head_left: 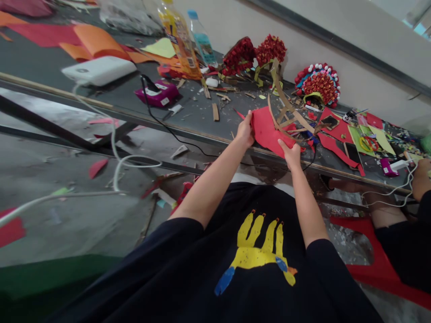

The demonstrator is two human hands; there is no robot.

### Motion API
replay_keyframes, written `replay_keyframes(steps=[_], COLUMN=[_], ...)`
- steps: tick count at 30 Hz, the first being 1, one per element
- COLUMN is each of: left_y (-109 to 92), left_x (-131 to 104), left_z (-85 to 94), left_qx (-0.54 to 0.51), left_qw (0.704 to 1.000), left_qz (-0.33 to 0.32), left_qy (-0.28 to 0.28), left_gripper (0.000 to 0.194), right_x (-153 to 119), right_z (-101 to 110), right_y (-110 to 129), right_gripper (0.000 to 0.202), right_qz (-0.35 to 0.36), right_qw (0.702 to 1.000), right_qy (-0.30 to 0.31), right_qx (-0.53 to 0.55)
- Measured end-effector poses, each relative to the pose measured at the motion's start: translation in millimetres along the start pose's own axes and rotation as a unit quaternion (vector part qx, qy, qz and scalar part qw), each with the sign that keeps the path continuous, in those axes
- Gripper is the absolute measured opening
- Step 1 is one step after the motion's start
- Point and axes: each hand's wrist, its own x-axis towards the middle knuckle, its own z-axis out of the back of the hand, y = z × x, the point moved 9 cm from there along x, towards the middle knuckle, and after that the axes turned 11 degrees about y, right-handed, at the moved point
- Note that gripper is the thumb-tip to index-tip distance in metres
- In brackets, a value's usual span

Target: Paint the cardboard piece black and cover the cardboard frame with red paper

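Note:
A piece of red paper is stretched between my two hands above the front edge of the table. My left hand grips its left side, thumb on top. At its lower right corner, my right hand pinches it with the thumb over the surface. Curved strips of brown cardboard lie just behind and to the right of the paper. A small cardboard piece lies on the table left of my left hand. The fingers under the paper are hidden.
Bottles, a white power strip and a purple box stand to the left. Red decorated headpieces lean at the back wall. Scissors and paper scraps lie right. Another person's hand is at the right edge. Cables hang down.

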Motion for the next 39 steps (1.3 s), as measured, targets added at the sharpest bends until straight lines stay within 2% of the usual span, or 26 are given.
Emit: replay_keyframes(steps=[3, 10, 14, 21, 28, 34, 37, 39], left_y=[1, -3, -5, -5, -10, -16, -20, -19], left_x=[0, -2, -8, -16, -18, -24, -27, -27], left_z=[1.2, -3.7, -9.6, -15.4, -17.4, -22.0, -26.9, -25.4], left_qx=[-0.002, -0.032, -0.014, -0.026, -0.019, 0.013, 0.020, 0.013], left_qw=[1.000, 0.999, 1.000, 0.999, 0.999, 0.998, 0.996, 0.997], left_qz=[-0.002, -0.011, 0.004, 0.035, 0.022, -0.001, -0.016, -0.011], left_qy=[-0.008, 0.006, 0.022, 0.026, 0.045, 0.062, 0.085, 0.080], left_gripper=[0.045, 0.027, 0.027, 0.015, 0.009, 0.002, 0.013, 0.015], right_x=[0, 1, 1, 2, 2, 2, 3, 3], right_z=[0, 1, 0, 1, 2, 1, 2, 2], right_y=[-1, -4, -4, -7, -7, -9, -10, -12], right_gripper=[0.055, 0.055, 0.055, 0.057, 0.051, 0.058, 0.060, 0.061], right_qz=[0.004, 0.000, 0.000, 0.002, 0.005, -0.019, -0.017, -0.021], right_qw=[1.000, 1.000, 1.000, 0.999, 0.997, 0.998, 0.997, 0.996], right_qy=[0.002, -0.006, -0.004, -0.010, -0.009, -0.007, -0.011, -0.012], right_qx=[0.002, 0.021, 0.024, 0.032, 0.078, 0.060, 0.075, 0.085])
